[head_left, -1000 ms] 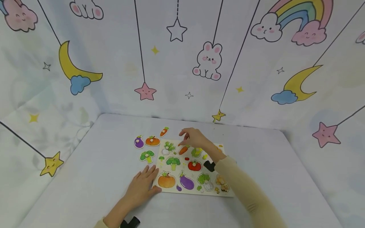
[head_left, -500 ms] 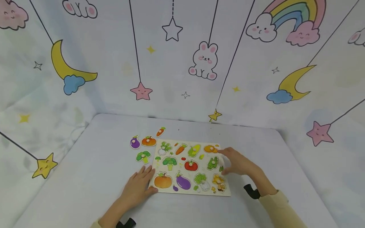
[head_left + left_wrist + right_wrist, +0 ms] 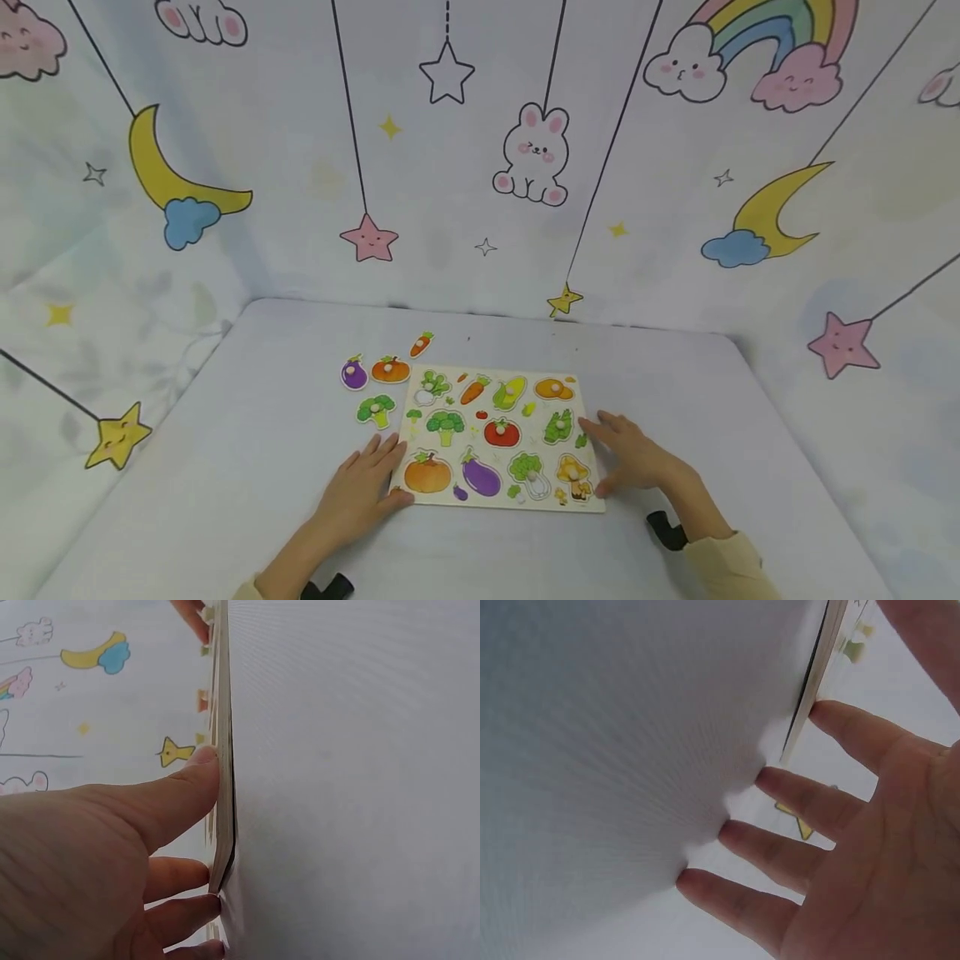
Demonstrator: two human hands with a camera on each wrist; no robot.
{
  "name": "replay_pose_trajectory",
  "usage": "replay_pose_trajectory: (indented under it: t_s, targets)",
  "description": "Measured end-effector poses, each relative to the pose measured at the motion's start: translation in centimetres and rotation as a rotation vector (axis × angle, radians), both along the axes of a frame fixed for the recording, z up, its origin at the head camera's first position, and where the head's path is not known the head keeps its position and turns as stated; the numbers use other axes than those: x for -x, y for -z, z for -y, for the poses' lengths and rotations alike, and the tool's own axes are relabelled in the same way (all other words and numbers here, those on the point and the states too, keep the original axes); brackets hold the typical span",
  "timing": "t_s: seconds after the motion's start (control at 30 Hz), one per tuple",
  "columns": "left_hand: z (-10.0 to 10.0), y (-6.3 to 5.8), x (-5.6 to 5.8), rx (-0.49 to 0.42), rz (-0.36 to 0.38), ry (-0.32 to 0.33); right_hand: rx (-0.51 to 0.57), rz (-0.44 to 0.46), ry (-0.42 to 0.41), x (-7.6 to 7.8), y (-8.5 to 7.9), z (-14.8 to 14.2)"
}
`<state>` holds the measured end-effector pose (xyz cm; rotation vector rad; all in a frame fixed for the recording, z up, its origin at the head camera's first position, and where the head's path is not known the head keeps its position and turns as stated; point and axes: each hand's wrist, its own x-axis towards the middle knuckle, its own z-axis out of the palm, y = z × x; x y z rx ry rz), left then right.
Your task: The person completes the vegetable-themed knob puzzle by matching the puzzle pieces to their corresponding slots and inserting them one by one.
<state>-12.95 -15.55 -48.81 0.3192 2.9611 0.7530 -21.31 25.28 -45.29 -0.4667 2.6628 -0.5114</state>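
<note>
A flat vegetable puzzle board [image 3: 480,500] lies on the white table. Knobbed pieces fill several of its spaces, among them a tomato [image 3: 502,432], corn [image 3: 510,392] and a mushroom [image 3: 574,471]. Pictures of a carrot, broccoli, pumpkin and eggplant show without knobs. My left hand [image 3: 363,487] rests at the board's left edge, its thumb against the near side in the left wrist view. At the right edge is my right hand [image 3: 633,454], fingers spread; in the right wrist view one fingertip [image 3: 825,712] meets the board's side and others press the cloth.
Loose knobbed pieces lie left of the board: an eggplant [image 3: 354,373], a pumpkin [image 3: 391,369], a carrot [image 3: 422,343] and broccoli [image 3: 375,410]. A patterned cloth wall [image 3: 300,150] stands behind the table [image 3: 247,400].
My right hand has come from above the board's far side to its right edge, then slid slightly nearer along it. My left hand stays at the left edge. The head view has shifted slightly.
</note>
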Motion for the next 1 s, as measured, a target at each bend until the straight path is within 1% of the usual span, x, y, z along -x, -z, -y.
replay_pose_trajectory:
  t_s: [0.07,0.13,0.2,0.23,0.3,0.33,0.43,0.47,0.5,0.53,0.6,0.7,0.8,0.87,1.0]
  targets:
    - [0.0,-0.1,0.1,0.002,-0.002,0.010,0.021,-0.003,0.000,-0.2,0.0,-0.2]
    - [0.1,-0.3,0.3,0.013,0.013,0.020,0.037,0.002,0.001,-0.2,0.0,-0.3]
    - [0.3,-0.7,0.6,0.007,0.041,0.005,0.045,0.014,0.003,-0.3,0.1,-0.3]
    - [0.5,-1.0,0.9,0.010,0.043,-0.006,0.046,0.019,0.001,-0.3,0.1,-0.3]
    - [1.1,-1.6,1.6,-0.002,0.030,-0.061,0.051,0.032,0.003,-0.2,0.2,-0.3]
    - [1.4,-1.9,2.2,-0.019,0.007,-0.095,0.053,0.035,0.004,-0.2,0.2,-0.3]
    - [2.6,-2.4,4.2,-0.074,-0.086,-0.194,0.054,0.034,-0.002,0.0,0.3,-0.2]
    - [2.9,-2.5,4.9,-0.107,-0.100,-0.227,0.057,0.037,-0.002,0.0,0.3,-0.2]
    - [3.2,-2.5,5.6,-0.135,-0.105,-0.249,0.058,0.040,-0.002,0.0,0.3,-0.3]
    - [3.4,-2.4,6.3,-0.162,-0.093,-0.270,0.058,0.043,0.000,0.0,0.3,-0.3]
    - [3.7,-2.2,7.4,-0.223,-0.042,-0.311,0.059,0.052,0.005,0.0,0.3,-0.3]
    - [3.9,-1.5,8.4,-0.287,0.043,-0.372,0.067,0.065,0.011,-0.1,0.3,-0.2]
    - [3.9,-0.7,8.7,-0.320,0.071,-0.430,0.078,0.071,0.017,-0.2,0.3,-0.1]
    - [3.9,-0.3,8.8,-0.330,0.062,-0.460,0.078,0.068,0.016,-0.2,0.2,-0.1]
    - [3.6,0.0,8.9,-0.335,0.034,-0.490,0.065,0.043,0.012,-0.2,0.1,-0.1]
